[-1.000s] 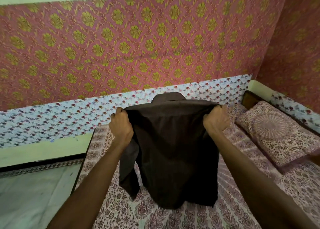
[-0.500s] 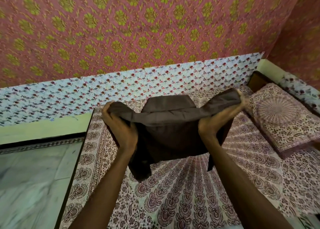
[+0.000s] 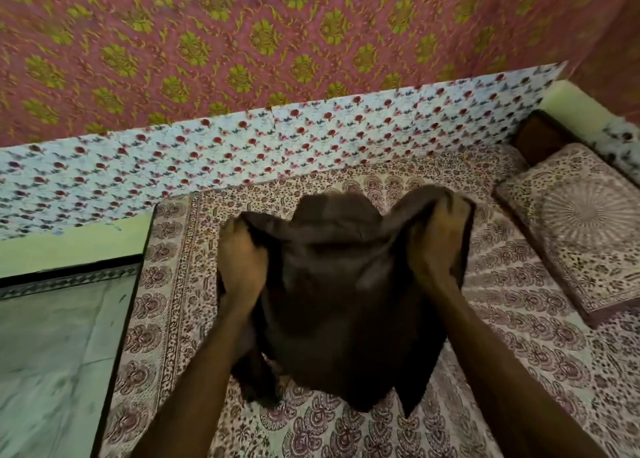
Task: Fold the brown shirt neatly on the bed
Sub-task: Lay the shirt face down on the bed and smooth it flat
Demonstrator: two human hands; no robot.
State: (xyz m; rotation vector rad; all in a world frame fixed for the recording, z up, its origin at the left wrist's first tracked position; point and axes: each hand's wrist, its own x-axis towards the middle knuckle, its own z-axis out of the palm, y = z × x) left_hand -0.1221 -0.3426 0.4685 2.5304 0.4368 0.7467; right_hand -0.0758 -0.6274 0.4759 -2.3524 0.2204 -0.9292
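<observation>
- Brown shirt (image 3: 346,302): held up over the bed (image 3: 519,319), gripped at its two upper corners, collar end farthest from the camera. The cloth between the grips sags in a shallow curve. The body hangs down toward the camera; a sleeve or loose edge dangles at each lower side. Whether the lower hem touches the sheet cannot be told.
- Left hand (image 3: 242,260): fingers curled closed around the shirt's upper left corner, back of the hand toward the camera.
- Right hand (image 3: 436,243): closed on the upper right corner, cloth bunched over the knuckles; it sits slightly higher in the view than the left.
- Both forearms reach in from the bottom edge, one on each side of the garment.
- Bed: covered in a printed paisley sheet. A pillow (image 3: 585,229) in matching print lies at the right, well apart from the shirt.
- Surroundings: a pale floor (image 3: 52,353) lies left of the bed; a floral patterned wall (image 3: 242,42) stands behind it.
</observation>
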